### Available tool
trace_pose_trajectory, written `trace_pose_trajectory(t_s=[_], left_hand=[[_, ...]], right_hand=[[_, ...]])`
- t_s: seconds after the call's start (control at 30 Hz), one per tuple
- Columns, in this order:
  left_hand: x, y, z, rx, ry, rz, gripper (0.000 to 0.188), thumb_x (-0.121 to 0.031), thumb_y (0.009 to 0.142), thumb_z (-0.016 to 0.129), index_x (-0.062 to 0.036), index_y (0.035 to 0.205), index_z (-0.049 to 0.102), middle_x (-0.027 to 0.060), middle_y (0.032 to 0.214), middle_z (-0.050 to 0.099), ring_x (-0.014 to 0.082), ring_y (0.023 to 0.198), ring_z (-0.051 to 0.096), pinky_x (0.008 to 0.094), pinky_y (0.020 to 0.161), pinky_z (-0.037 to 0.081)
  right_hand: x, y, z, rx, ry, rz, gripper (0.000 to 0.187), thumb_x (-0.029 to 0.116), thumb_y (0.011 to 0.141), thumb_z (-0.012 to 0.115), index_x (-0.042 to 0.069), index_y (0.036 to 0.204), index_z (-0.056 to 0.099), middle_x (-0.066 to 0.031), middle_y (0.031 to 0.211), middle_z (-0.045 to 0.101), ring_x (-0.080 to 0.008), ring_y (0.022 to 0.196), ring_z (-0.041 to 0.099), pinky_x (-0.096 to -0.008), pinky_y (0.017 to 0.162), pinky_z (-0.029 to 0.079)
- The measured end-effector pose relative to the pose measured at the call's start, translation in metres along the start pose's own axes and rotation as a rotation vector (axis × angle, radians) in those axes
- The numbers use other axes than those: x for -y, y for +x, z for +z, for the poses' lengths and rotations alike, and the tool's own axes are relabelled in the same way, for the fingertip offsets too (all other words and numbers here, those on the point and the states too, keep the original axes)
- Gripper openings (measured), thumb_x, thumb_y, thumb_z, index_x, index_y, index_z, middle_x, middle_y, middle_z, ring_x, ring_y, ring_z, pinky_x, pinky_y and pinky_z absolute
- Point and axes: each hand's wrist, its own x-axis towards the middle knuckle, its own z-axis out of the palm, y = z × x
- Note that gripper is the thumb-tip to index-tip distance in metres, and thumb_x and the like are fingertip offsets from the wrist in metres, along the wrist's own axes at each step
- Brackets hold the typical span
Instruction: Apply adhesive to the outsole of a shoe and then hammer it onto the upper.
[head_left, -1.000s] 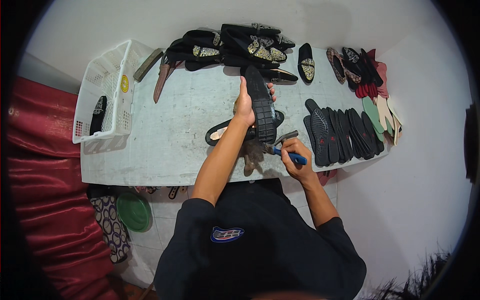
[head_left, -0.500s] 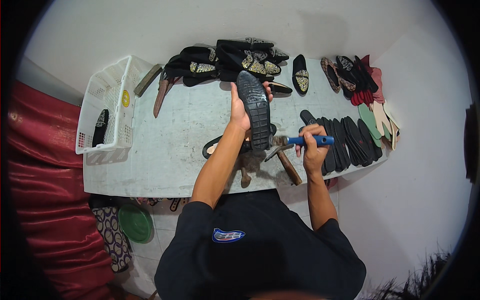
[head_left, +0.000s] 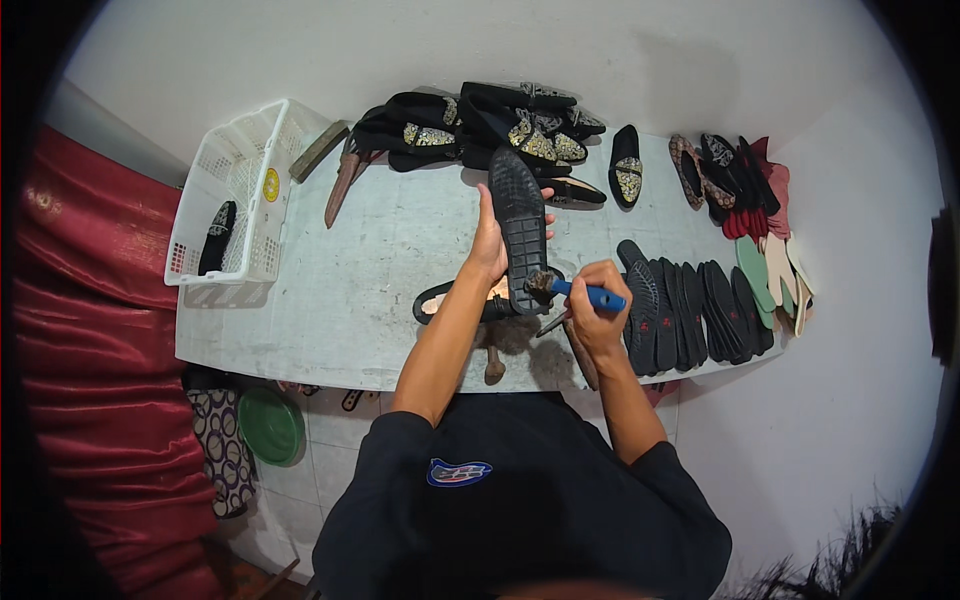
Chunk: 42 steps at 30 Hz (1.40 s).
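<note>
My left hand [head_left: 489, 243] is wrapped round a black shoe sole [head_left: 521, 215], held raised with its grooved tread facing up; whether an upper is attached to it is hidden. In my right hand [head_left: 598, 325] is a paintbrush [head_left: 605, 298] with a blue handle. Its bristles touch the heel end of the sole. Below the sole, a black shoe [head_left: 430, 303] with a pale inside lies on the table, partly covered by my left forearm. A hammer [head_left: 578, 358] rests beside my right wrist, largely hidden, and a short wooden-looking tool [head_left: 494, 366] lies left of it.
Black shoes with glittery fronts [head_left: 430, 135] are heaped along the back of the table [head_left: 330, 290]. A single shoe [head_left: 626, 165] stands right of them. Rows of black soles [head_left: 690, 315] fill the right side. At the left is a white plastic basket [head_left: 262, 225] holding a shoe.
The brush has moved left and its bristles now lie over the sole's heel instead of at its edge. My right hand came with it. The whole view has shifted slightly.
</note>
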Motion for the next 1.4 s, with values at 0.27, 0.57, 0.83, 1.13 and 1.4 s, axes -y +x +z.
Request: trace_pose_trajectory(t_s=[0.27, 0.57, 0.83, 1.13, 1.4], left_hand=[[0.003, -0.002, 0.001, -0.099, 0.01, 0.021, 0.093, -0.077, 0.089, 0.013, -0.0026, 0.13, 0.05, 0.0141, 0.115, 0.063, 0.0218, 0.088, 0.065, 0.037, 0.076, 0.057], [0.002, -0.005, -0.009, -0.127, 0.072, -0.051, 0.105, -0.084, 0.083, 0.011, 0.0032, 0.129, 0.048, 0.0106, 0.087, 0.061, 0.0207, 0.079, 0.061, 0.032, 0.072, 0.053], [0.004, -0.002, -0.003, -0.155, 0.038, -0.029, 0.104, -0.085, 0.083, 0.014, 0.0031, 0.129, 0.047, 0.0118, 0.087, 0.059, 0.0225, 0.077, 0.058, 0.0319, 0.071, 0.051], [0.004, -0.003, -0.01, -0.078, -0.04, -0.073, 0.104, -0.085, 0.083, 0.013, 0.0024, 0.126, 0.049, 0.0126, 0.085, 0.056, 0.0228, 0.077, 0.054, 0.0327, 0.069, 0.048], [0.004, -0.007, 0.007, -0.139, 0.145, -0.053, 0.104, -0.082, 0.085, 0.007, 0.0033, 0.122, 0.053, 0.0126, 0.083, 0.059, 0.0199, 0.074, 0.057, 0.0304, 0.066, 0.05]], right_hand=[[0.017, 0.076, 0.037, -0.043, 0.217, 0.25, 0.016, -0.002, 0.083, 0.062, -0.001, 0.071, 0.051, -0.0066, 0.07, 0.05, -0.0123, 0.063, 0.053, -0.0279, 0.058, 0.043], [0.021, 0.025, 0.009, 0.115, -0.175, -0.068, 0.016, -0.004, 0.075, 0.062, 0.0, 0.069, 0.047, -0.0101, 0.069, 0.049, -0.0201, 0.06, 0.051, -0.0316, 0.056, 0.041], [0.022, 0.027, -0.015, 0.068, -0.002, 0.045, 0.013, -0.004, 0.079, 0.061, -0.001, 0.072, 0.051, -0.0094, 0.072, 0.053, -0.0158, 0.058, 0.05, -0.0295, 0.053, 0.04], [0.017, 0.023, -0.006, 0.082, -0.168, -0.098, 0.014, -0.003, 0.079, 0.061, 0.0, 0.073, 0.049, -0.0111, 0.072, 0.052, -0.0214, 0.062, 0.05, -0.0316, 0.058, 0.04], [0.011, 0.019, -0.035, 0.049, 0.104, 0.299, 0.015, -0.001, 0.084, 0.058, 0.0, 0.072, 0.049, -0.0061, 0.074, 0.053, -0.0088, 0.055, 0.05, -0.0249, 0.049, 0.04]])
